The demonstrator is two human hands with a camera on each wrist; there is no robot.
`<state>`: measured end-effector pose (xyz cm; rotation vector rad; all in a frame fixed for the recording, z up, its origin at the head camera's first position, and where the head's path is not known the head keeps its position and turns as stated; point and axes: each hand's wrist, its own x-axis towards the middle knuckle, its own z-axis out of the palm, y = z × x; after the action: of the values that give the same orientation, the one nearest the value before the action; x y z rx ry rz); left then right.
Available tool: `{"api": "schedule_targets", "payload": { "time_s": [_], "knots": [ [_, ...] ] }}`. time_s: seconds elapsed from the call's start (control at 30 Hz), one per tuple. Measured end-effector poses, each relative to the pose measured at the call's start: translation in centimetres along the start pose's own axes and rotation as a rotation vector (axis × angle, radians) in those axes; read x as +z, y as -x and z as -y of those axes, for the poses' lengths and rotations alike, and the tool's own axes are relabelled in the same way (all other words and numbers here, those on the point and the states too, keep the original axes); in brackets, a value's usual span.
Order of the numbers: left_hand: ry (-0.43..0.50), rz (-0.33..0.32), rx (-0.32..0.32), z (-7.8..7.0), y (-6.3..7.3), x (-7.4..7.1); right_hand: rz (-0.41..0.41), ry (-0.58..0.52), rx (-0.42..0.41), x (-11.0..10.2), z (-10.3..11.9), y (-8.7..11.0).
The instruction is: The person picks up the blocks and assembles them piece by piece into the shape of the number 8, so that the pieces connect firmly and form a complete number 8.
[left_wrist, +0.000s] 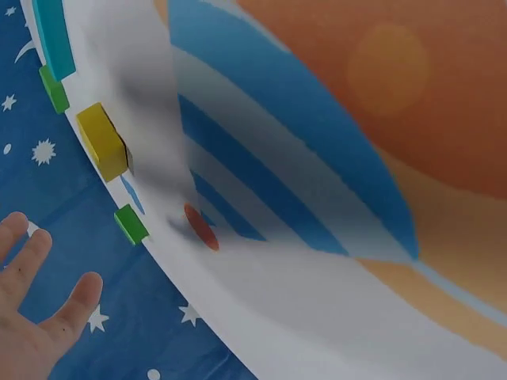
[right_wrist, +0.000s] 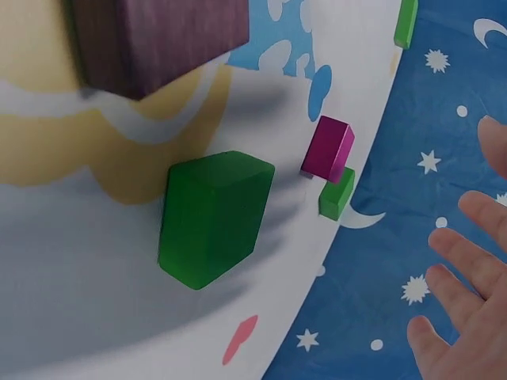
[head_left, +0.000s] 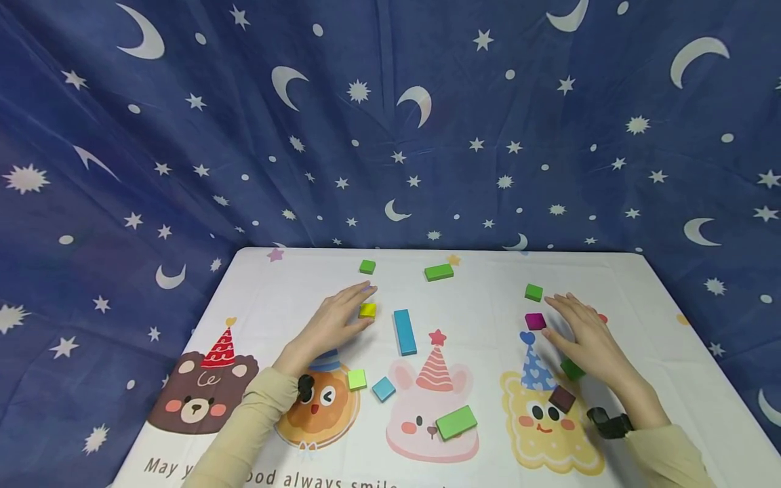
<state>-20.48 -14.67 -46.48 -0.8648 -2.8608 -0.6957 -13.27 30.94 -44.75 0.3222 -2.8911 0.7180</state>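
My left hand (head_left: 334,317) hovers with fingers spread beside a yellow block (head_left: 367,310) and holds nothing. The left wrist view shows a gap between that hand (left_wrist: 40,305) and the yellow block (left_wrist: 101,142). On the other side, my right hand (head_left: 588,339) is also empty, its fingers extended near a magenta block (head_left: 535,321) and a small green block (head_left: 533,293). A darker green block (head_left: 572,369) lies partly hidden below the right palm. Closer to the right wrist sits a dark brown block (head_left: 562,399).
Between the hands lie a long blue block (head_left: 405,332), a blue cube (head_left: 384,389), a lime cube (head_left: 356,379) and a long green block (head_left: 456,423). Toward the back edge are a green cube (head_left: 367,267) and another green block (head_left: 439,272). A starry blue curtain (head_left: 390,169) hangs behind.
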Motion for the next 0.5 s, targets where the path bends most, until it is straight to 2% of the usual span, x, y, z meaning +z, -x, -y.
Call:
{"api": "schedule_targets", "payload": {
  "time_s": [0.23, 0.5],
  "knots": [
    [-0.020, 0.072, 0.031, -0.1, -1.0, 0.6, 0.018, -0.019, -0.019, -0.1, -0.4, -0.5],
    [-0.035, 0.135, 0.079, -0.1, -1.8, 1.3, 0.076, -0.028, 0.040, 0.0, -0.8, -1.0]
  ]
}}
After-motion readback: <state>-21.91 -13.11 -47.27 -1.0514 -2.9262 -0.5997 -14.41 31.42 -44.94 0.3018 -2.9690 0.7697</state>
